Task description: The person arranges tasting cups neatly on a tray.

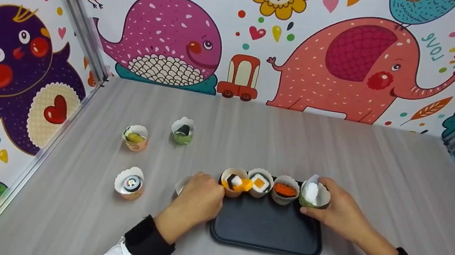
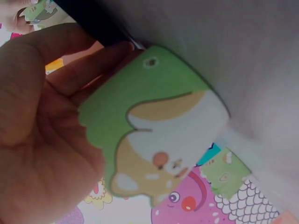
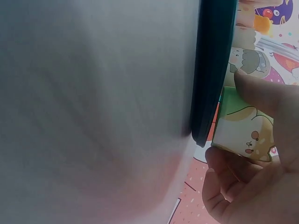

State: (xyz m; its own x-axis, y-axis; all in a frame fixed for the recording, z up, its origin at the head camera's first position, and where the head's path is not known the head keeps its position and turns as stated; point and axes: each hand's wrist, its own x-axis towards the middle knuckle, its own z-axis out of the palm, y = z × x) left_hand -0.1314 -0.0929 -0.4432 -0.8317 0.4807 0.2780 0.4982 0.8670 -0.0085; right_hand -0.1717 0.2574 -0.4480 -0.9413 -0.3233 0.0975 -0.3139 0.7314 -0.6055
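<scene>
My right hand [image 1: 342, 212] pinches a green paper cup [image 1: 314, 199] with a white-topped toy sushi piece at the tray's far right corner; the right wrist view shows its animal print. At the far left corner of the dark tray [image 1: 267, 226], my left hand [image 1: 200, 197] holds the edge with bent fingers, partly hidden. Another green paper cup [image 2: 154, 116] stands close to the left palm. Along the tray's far edge sit a cup with orange-and-white sushi [image 1: 232, 181], a cup with square sushi [image 1: 260, 183] and a cup with red roe sushi [image 1: 285, 190].
On the table's left are a cup with yellow contents [image 1: 135, 137], a cup with a dark-wrapped piece [image 1: 183, 131] and a cup with a round roll [image 1: 130, 183]. Printed panels [image 1: 254, 29] in metal frames border the grey table [image 1: 64, 211].
</scene>
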